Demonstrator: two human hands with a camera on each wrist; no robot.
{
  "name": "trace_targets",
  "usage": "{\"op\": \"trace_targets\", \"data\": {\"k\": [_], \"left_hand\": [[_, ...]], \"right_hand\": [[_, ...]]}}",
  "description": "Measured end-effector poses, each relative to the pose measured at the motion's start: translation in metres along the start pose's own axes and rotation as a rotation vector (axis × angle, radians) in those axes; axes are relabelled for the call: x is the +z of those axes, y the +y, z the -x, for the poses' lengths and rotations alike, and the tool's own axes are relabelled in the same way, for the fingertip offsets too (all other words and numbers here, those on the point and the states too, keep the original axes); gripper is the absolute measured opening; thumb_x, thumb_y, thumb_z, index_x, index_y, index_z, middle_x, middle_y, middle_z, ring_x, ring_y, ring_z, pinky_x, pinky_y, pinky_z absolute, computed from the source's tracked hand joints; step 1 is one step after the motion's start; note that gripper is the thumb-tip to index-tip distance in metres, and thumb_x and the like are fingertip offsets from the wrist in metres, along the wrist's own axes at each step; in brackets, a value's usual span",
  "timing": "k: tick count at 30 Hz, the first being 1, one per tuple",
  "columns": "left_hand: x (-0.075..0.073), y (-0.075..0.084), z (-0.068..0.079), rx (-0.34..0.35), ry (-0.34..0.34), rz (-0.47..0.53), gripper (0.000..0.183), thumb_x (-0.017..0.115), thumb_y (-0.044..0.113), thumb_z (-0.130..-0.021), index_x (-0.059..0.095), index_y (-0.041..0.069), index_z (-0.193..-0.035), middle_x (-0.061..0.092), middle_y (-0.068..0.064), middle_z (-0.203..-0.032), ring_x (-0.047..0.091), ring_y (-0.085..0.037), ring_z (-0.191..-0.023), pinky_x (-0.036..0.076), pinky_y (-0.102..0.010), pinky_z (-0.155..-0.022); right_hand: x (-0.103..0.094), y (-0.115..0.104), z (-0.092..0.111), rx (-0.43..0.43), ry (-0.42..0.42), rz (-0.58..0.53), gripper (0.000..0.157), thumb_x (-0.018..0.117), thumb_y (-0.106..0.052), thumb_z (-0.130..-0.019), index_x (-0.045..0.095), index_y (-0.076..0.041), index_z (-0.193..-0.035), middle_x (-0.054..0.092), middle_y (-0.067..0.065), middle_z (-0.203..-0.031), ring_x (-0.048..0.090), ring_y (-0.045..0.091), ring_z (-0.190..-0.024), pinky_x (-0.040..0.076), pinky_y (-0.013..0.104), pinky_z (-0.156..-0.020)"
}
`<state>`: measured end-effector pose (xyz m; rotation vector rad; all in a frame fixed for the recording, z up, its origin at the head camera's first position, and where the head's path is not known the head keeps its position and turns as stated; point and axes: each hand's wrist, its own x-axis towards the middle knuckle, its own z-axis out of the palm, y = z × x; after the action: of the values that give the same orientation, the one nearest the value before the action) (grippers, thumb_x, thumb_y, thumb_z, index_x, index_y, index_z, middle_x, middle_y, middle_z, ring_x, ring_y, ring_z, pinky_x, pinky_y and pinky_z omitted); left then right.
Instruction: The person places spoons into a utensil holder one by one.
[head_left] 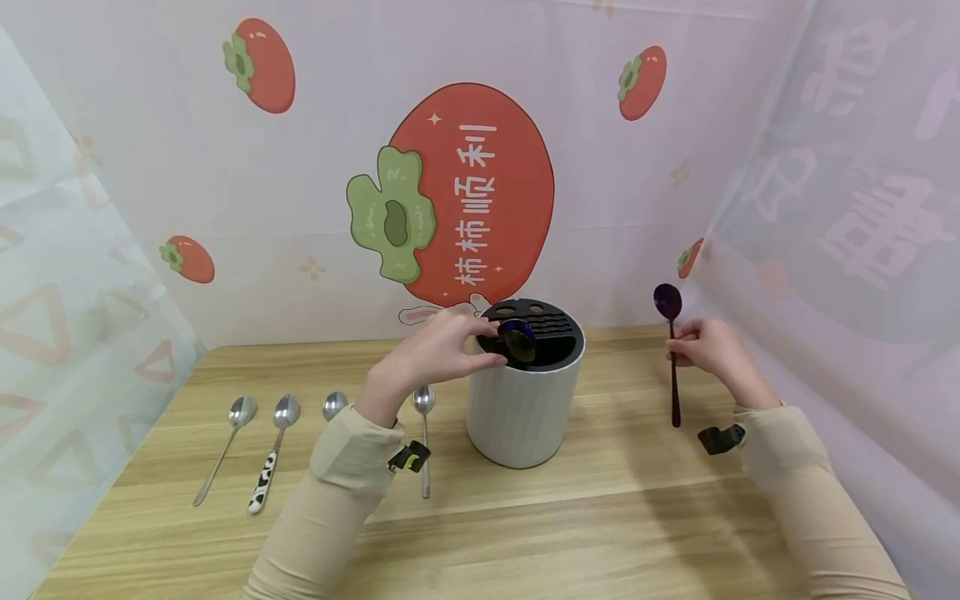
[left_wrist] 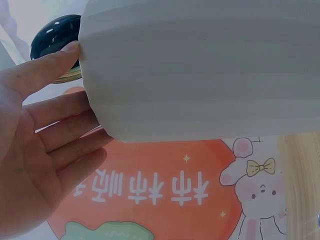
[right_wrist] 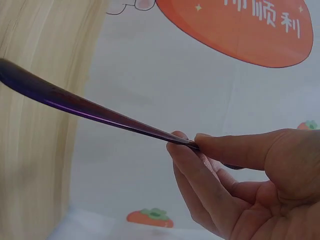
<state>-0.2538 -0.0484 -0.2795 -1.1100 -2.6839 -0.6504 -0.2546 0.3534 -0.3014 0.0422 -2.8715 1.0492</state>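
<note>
At the top of a white ribbed utensil holder with a black slotted lid, my left hand holds a dark blue spoon by its bowl. In the left wrist view the thumb lies on that shiny bowl, and the holder's wall hides part of it. The spoon's handle cannot be seen. To the right of the holder, my right hand pinches a dark purple spoon by the handle between thumb and fingers, bowl up and handle end down. The right wrist view shows its long thin handle.
Left of the holder, several silver spoons lie in a row on the wooden table: a plain one, one with a black-and-white patterned handle, one partly behind the left forearm, and one near the holder. A printed curtain hangs behind.
</note>
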Motion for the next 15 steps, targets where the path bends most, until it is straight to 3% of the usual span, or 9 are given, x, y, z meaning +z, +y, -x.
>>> {"op": "trace_targets", "data": {"k": [8,15], "left_hand": [[-0.001,0.001,0.000,-0.001,-0.006,0.004,0.042,0.070,0.041,-0.084,0.069,0.016,-0.117,0.066,0.002,-0.116,0.056,-0.015,-0.106,0.051,-0.030,-0.081],[-0.001,0.001,0.000,-0.002,-0.010,0.003,0.042,0.070,0.041,-0.084,0.068,0.016,-0.117,0.066,0.002,-0.117,0.057,-0.015,-0.106,0.051,-0.031,-0.082]], "right_hand": [[0.000,-0.013,0.004,-0.024,0.024,0.033,0.031,0.063,-0.013,-0.090,0.055,0.013,-0.104,0.071,0.016,-0.085,0.069,0.010,-0.065,0.057,0.030,-0.066],[0.001,-0.028,0.011,-0.071,0.086,0.156,0.030,0.065,-0.018,-0.089,0.060,0.009,-0.100,0.072,0.016,-0.086,0.071,0.017,-0.069,0.054,0.042,-0.077]]}}
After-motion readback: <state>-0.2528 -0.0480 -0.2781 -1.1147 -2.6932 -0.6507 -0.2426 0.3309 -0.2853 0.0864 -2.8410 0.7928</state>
